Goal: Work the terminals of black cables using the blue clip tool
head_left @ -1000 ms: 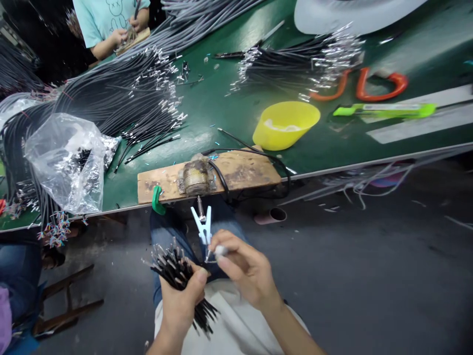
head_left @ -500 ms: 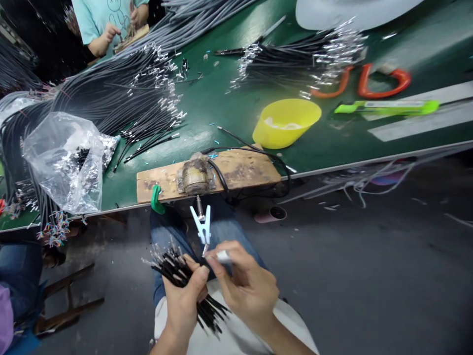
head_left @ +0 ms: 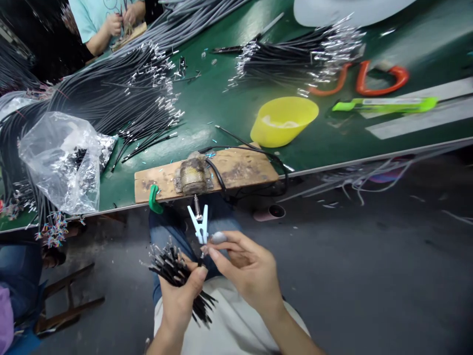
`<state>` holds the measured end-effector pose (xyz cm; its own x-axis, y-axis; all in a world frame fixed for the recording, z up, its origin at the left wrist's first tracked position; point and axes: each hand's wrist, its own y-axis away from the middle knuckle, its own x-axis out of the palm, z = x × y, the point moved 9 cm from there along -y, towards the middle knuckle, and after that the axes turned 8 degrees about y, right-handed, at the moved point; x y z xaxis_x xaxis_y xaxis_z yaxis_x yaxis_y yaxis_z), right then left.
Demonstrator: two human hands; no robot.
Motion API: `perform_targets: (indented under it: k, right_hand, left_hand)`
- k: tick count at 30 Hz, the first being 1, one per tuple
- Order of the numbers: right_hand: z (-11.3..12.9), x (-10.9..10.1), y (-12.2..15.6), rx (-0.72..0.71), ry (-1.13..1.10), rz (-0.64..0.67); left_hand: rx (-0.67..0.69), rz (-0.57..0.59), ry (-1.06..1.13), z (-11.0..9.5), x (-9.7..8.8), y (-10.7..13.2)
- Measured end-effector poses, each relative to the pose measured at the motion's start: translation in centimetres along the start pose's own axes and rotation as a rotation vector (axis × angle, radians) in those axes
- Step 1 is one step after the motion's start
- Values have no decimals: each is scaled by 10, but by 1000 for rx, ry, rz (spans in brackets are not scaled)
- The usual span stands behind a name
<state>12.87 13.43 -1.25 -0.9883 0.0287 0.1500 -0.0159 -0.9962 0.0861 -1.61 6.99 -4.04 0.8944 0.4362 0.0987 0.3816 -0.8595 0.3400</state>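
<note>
The left hand point(head_left: 181, 296) was closed round a bundle of short black cables point(head_left: 172, 268), thumb pressed over it, the pale stripped ends pointing up and away. The right hand point(head_left: 247, 271) had risen since half a second earlier: its fingertips, then lower and nearer the left thumb, now sat just below the tips of the light-blue clip point(head_left: 199, 227). Thumb and forefinger were drawn close together beside the bright end of one cable — too small to tell whether they pinched it. The bundle's lower ends, which had swung out to the right, had come back in beneath the left hand.

The clip had kept its place on the shaft of the grimy motor point(head_left: 192, 177), which stood on a wooden board point(head_left: 236, 170) at the edge of the green worktop point(head_left: 218, 103). A yellow cup point(head_left: 284, 118) stayed put beyond the board — likewise the green clamp point(head_left: 154, 199) at its left end.
</note>
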Motion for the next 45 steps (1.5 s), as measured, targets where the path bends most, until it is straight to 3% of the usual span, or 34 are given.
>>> perform_targets:
  k: [4,7,12,14,18,20,28,35,38,45]
  right_hand:
    - [-12,5,2,2,13,112]
    - [-17,8,0,15,-10,229]
    - [-7,20,-1,-90,15,390]
    - [-16,28,1,7,-106,453]
    - [-38,50,8,342,-517,632]
    - [-42,55,8,444,-579,677]
    - [-36,53,-9,480,-494,630]
    - [-13,46,-44,334,-481,443]
    - [-4,56,-48,306,-455,466]
    - [-8,57,-50,302,-413,358]
  left_hand:
    - [-187,84,123,15,9,-2]
    - [-212,110,178,16,14,-2]
    - [-212,200,162,15,18,-4]
    - [-185,239,141,10,19,-7]
    - [-55,311,107,-9,25,-16]
    - [12,342,85,-17,29,-19]
    - [216,327,-98,-37,22,-21]
    - [319,172,-168,-53,9,-11]
    - [322,116,-141,-58,9,-12]
    - [237,74,-103,-53,16,-22]
